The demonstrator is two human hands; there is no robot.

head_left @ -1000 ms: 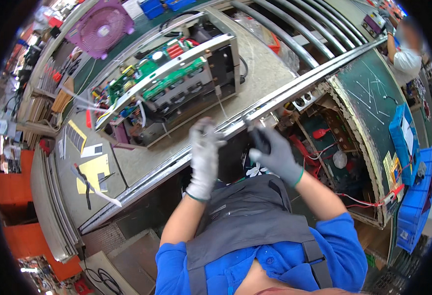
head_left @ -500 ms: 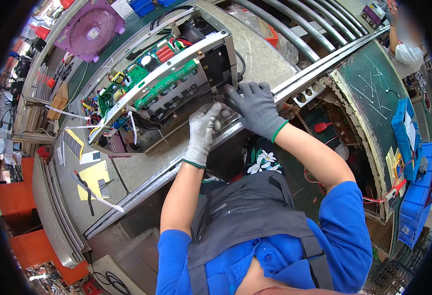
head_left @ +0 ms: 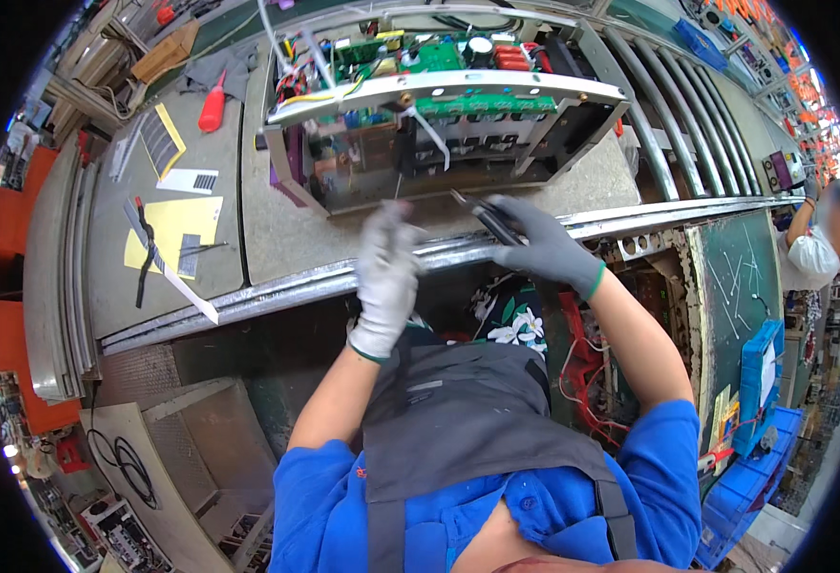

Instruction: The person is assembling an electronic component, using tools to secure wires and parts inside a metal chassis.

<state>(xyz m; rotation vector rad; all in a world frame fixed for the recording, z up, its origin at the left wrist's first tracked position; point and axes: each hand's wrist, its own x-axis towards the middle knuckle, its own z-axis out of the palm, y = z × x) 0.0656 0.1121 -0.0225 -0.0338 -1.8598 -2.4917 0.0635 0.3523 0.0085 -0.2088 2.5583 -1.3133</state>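
In front of me stands an open metal chassis (head_left: 343,103) with green circuit boards (head_left: 439,59), coloured wires and red components. A white cable tie (head_left: 431,134) hangs from its front rail. My left hand (head_left: 386,277), in a white glove, is raised just before the chassis. It is smeared by motion, its fingertips pinched around something thin that I cannot make out. My right hand (head_left: 542,250), in a grey glove, is closed around dark-handled pliers (head_left: 498,224). Their narrow tip points up and left towards the chassis without touching it.
Left on the bench lie a red-handled screwdriver (head_left: 212,107), a yellow sheet (head_left: 167,227) and a black strap-like piece (head_left: 144,253). Metal rollers (head_left: 673,124) run off at the right. A metal rail (head_left: 315,291) edges the bench. Another person (head_left: 816,244) is at the far right.
My view has turned, so the chassis appears more level. My hands, close together beside it before, are now apart. The pliers and the screwdriver show more plainly.
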